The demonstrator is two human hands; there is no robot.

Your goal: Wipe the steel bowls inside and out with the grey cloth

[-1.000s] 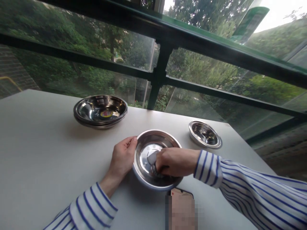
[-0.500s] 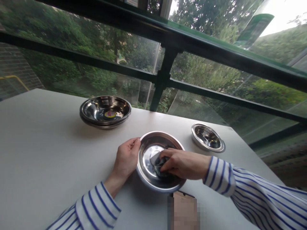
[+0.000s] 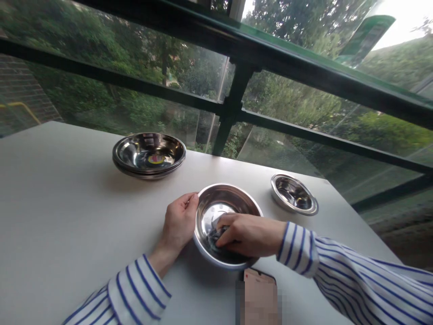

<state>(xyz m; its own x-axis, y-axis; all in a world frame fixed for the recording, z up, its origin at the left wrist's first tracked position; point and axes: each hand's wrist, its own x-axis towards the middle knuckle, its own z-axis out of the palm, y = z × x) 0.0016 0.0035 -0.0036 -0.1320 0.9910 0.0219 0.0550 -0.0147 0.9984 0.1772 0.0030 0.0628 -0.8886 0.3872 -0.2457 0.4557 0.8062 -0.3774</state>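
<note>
A shiny metal bowl [image 3: 233, 195] sits in front of me on the white table. The fingers of my left hand [image 3: 180, 221] are closed on its left rim, thumb on top. Inside the bowl, my right hand [image 3: 245, 232] grips a dark grey scouring pad [image 3: 214, 237] and presses it against the bottom, left of the middle. My fingers and palm partly cover the pad and the bowl's right side.
Back left stands a stack of wider metal bowls [image 3: 149, 172], the top one with a yellow sticker inside. A smaller metal bowl [image 3: 294, 194] is at the right. A phone [image 3: 260, 293], partly pixelated, lies near me on the table [image 3: 67, 203]. Green-framed windows border the far edge.
My right hand has slid the scouring pad a short way to the left across the bowl's bottom. My left hand keeps its hold on the rim.
</note>
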